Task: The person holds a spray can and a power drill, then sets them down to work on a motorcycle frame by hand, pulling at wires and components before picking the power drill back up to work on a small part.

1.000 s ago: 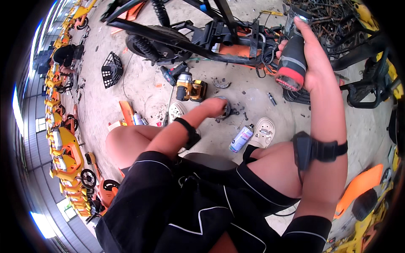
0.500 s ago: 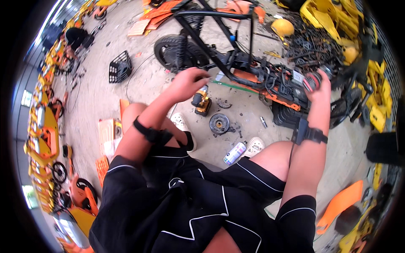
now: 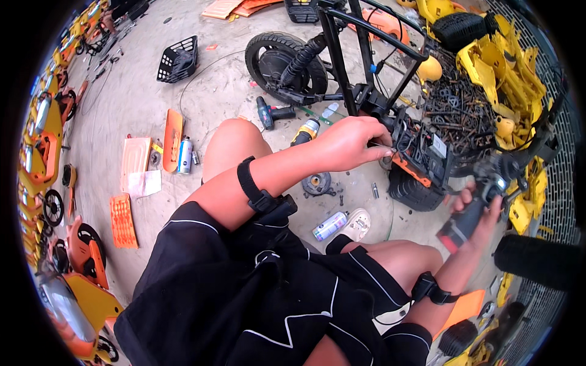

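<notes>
My left hand point(image 3: 361, 144) is closed in a pinch beside the black scooter frame point(image 3: 343, 67), near the orange edge strip point(image 3: 409, 171) and electrical parts on the deck; what it pinches is too small to name. Off to the right, my right hand point(image 3: 473, 204) grips a blurred black power tool point(image 3: 463, 221) with a red end, which looks like an angle grinder. On the floor below lie a round metal part point(image 3: 317, 183), a spray can point(image 3: 329, 226), a small cylinder point(image 3: 375, 190) and two drills point(image 3: 274, 113), one partly hidden behind my forearm.
A black basket point(image 3: 177, 58), orange panels point(image 3: 125, 222) and another spray can point(image 3: 184, 155) lie left. A pile of dark metal pieces point(image 3: 452, 100) and yellow body panels point(image 3: 506, 73) fills the upper right. Rows of scooters point(image 3: 70, 305) line the left rim.
My left hand has left the round part on the floor and moved up and right to the scooter frame. The power tool in my right hand has moved lower and outward. The view has turned.
</notes>
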Tool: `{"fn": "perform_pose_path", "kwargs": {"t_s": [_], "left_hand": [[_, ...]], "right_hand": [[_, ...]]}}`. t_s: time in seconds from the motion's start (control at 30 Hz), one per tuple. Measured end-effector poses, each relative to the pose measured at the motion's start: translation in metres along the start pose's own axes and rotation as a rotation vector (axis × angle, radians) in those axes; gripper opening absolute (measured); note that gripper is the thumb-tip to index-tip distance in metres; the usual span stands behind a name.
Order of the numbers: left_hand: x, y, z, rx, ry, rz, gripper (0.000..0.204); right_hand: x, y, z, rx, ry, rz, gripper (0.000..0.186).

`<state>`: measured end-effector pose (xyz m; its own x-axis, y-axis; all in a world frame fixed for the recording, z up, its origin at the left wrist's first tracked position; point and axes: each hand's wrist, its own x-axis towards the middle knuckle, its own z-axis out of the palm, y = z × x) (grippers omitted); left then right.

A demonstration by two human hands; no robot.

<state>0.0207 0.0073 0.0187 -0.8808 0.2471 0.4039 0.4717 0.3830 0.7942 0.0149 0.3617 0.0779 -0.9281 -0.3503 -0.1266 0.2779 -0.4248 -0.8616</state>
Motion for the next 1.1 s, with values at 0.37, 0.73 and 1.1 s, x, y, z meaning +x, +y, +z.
{"fn": "perform_pose_path", "kwargs": {"t_s": [0.37,0.73,1.1], "left_hand": [[-0.006,-0.021,0.013,0.130,0.005,-0.122,0.019],[0.004,-0.029,0.009,0.104,0.083,-0.278,0.021],[0.001,-0.055,0.024,0.220,0.004,-0.135,0.020]], "right_hand": [[0.052,0.103,0.016,-0.511,0.257,0.262,0.031],[0.087,0.126,0.016,-0.746,0.160,0.356,0.049],[0.080,0.134,0.032,-1.022,0.099,0.293,0.049]]}}
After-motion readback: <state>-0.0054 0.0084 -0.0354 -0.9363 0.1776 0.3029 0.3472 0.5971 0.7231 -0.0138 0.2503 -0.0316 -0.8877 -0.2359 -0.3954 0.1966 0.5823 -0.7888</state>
